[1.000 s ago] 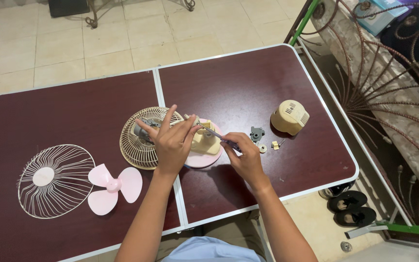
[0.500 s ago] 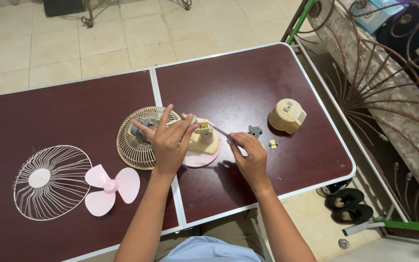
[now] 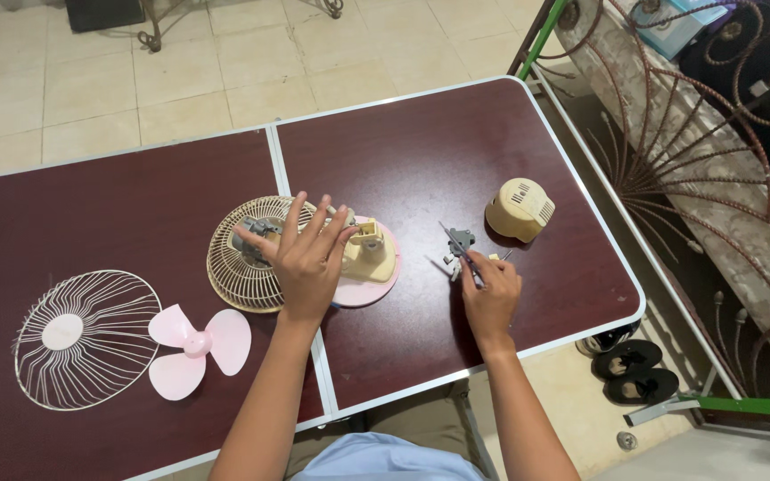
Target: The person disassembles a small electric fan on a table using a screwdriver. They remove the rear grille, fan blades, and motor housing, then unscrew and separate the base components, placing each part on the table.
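- Left hand (image 3: pixel 307 260) spread flat, fingers open, resting on the fan motor body (image 3: pixel 369 252); gripping nothing.
- Motor body lies on its pink round base (image 3: pixel 363 291), mid-table, touching the rear fan guard (image 3: pixel 241 264) just left of it.
- Right hand (image 3: pixel 492 289) closed around a screwdriver (image 3: pixel 453 243), tip pointing up-left, beside a small grey part (image 3: pixel 461 239).
- Cream motor cover (image 3: pixel 519 209) near, to the right of grey part.
- Front wire guard (image 3: pixel 77 337) and pink fan blade (image 3: pixel 191 346) at left of folding table (image 3: pixel 421 151), well apart from both hands.
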